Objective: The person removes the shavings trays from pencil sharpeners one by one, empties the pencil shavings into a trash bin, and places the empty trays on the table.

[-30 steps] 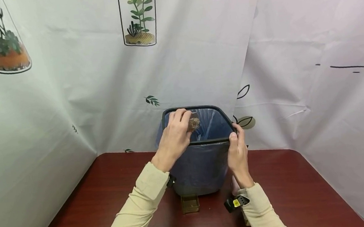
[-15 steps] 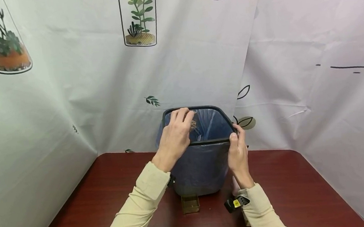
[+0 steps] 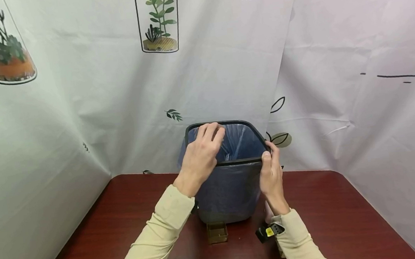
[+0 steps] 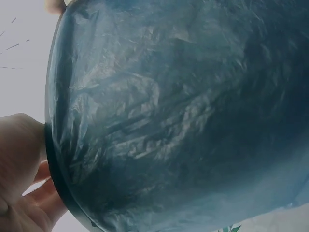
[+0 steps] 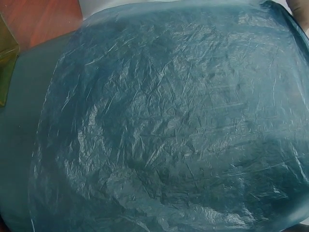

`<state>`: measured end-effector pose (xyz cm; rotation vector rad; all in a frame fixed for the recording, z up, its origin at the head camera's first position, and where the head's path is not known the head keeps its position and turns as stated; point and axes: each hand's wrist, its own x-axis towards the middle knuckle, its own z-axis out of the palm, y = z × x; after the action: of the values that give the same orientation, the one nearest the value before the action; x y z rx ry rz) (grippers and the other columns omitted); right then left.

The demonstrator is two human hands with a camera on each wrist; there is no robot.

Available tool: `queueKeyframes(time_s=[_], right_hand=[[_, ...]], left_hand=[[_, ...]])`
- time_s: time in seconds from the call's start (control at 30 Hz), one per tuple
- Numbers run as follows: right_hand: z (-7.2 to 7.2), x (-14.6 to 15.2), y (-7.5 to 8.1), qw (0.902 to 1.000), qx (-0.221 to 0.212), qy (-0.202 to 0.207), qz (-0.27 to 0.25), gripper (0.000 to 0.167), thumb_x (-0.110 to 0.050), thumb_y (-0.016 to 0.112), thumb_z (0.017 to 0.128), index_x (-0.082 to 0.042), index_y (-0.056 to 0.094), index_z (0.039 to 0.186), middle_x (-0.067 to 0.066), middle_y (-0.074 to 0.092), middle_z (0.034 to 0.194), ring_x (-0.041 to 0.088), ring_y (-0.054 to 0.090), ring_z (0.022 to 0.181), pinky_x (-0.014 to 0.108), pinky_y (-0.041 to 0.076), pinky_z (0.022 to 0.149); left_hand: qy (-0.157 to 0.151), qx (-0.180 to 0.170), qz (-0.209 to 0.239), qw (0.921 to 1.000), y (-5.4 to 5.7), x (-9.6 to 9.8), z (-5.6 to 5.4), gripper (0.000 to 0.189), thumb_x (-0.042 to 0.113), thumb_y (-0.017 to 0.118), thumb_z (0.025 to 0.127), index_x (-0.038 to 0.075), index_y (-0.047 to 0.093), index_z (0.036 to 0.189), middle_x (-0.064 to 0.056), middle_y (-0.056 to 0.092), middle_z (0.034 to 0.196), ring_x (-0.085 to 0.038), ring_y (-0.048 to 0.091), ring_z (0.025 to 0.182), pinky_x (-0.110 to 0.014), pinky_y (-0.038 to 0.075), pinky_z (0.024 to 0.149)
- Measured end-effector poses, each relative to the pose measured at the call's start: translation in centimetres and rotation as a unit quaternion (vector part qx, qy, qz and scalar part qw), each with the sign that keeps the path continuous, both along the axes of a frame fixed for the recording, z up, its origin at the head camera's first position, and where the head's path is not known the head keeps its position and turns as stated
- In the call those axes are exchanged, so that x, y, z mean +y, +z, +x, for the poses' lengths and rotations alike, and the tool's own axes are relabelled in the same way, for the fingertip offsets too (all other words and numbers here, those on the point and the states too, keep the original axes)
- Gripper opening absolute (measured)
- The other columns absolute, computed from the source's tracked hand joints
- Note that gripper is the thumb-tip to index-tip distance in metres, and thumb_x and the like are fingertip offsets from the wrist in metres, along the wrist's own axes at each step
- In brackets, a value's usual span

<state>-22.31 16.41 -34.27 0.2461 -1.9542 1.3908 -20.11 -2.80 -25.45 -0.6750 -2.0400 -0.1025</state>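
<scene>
A dark waste bin (image 3: 230,195) with a blue plastic liner (image 3: 243,138) stands on the table. My left hand (image 3: 200,151) is over the bin's left part, its fingers curled downward inside the rim. The small brown thing in its grip is now hidden behind the fingers, so its kind cannot be told. My right hand (image 3: 271,173) grips the bin's right front corner, thumb on the near side of the rim. Both wrist views are mostly filled by the crinkled liner (image 4: 145,106); the left wrist view also shows my left hand (image 4: 21,169) at the rim.
A small amber see-through box (image 3: 217,233) sits on the red-brown table (image 3: 126,228) just before the bin. Something pale (image 3: 267,212) lies partly hidden behind my right wrist. White printed cloth (image 3: 111,93) hangs close behind and at both sides.
My left hand has turned slightly and shifted right over the bin. The brown, crumbly-looking thing in its fingers has gone out of sight behind them. My right hand has stayed still.
</scene>
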Motion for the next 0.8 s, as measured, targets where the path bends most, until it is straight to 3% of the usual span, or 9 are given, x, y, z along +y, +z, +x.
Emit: queueKeyframes(time_s=[0.1, 0.3, 0.53, 0.7, 0.8], right_hand=[[0.08, -0.05, 0.07, 1.0, -0.001, 0.0, -0.001, 0.046, -0.041, 0.027, 0.098, -0.023, 0.033, 0.139, 0.014, 0.045, 0.131, 0.033, 0.046, 0.107, 0.055, 0.033, 0.085], [0.12, -0.04, 0.11, 1.0, 0.0, 0.004, 0.001, 0.046, -0.04, 0.026, 0.098, -0.022, 0.032, 0.14, 0.015, 0.044, 0.132, 0.034, 0.046, 0.107, 0.056, 0.033, 0.085], [0.06, 0.04, 0.04, 1.0, -0.003, 0.002, 0.002, 0.046, -0.042, 0.026, 0.098, -0.023, 0.032, 0.14, 0.016, 0.047, 0.126, 0.034, 0.046, 0.101, 0.056, 0.032, 0.084], [0.11, 0.04, 0.07, 0.9999, -0.011, -0.003, 0.001, 0.043, -0.042, 0.027, 0.098, -0.03, 0.032, 0.139, 0.015, 0.047, 0.128, 0.034, 0.048, 0.104, 0.054, 0.034, 0.082], [0.13, 0.05, 0.03, 0.9999, -0.01, -0.002, 0.001, 0.044, -0.042, 0.027, 0.098, -0.028, 0.032, 0.139, 0.016, 0.046, 0.129, 0.035, 0.048, 0.104, 0.054, 0.036, 0.08]], left_hand=[[0.006, 0.015, -0.024, 0.9996, 0.07, 0.02, 0.07, 0.048, -0.017, 0.053, 0.071, 0.006, 0.054, 0.113, -0.01, 0.049, 0.118, -0.025, 0.044, 0.112, -0.025, 0.045, 0.045], [0.012, 0.059, -0.053, 0.9968, 0.07, 0.04, -0.02, 0.032, -0.011, 0.054, 0.082, 0.006, 0.055, 0.109, -0.01, 0.05, 0.115, -0.024, 0.046, 0.11, -0.026, 0.05, 0.051], [0.021, 0.083, -0.085, 0.9927, 0.03, -0.03, -0.06, 0.026, -0.007, 0.056, 0.084, 0.006, 0.055, 0.107, -0.01, 0.049, 0.116, -0.024, 0.045, 0.11, -0.025, 0.051, 0.056], [0.022, 0.112, -0.124, 0.9856, 0.2, 0.02, -0.07, 0.027, -0.006, 0.06, 0.082, 0.005, 0.056, 0.106, -0.011, 0.05, 0.115, -0.025, 0.047, 0.109, -0.024, 0.051, 0.071], [0.015, 0.12, -0.142, 0.9824, 0.31, 0.12, 0.02, 0.029, -0.006, 0.061, 0.08, 0.004, 0.056, 0.106, -0.012, 0.051, 0.114, -0.026, 0.048, 0.109, -0.025, 0.05, 0.08]])
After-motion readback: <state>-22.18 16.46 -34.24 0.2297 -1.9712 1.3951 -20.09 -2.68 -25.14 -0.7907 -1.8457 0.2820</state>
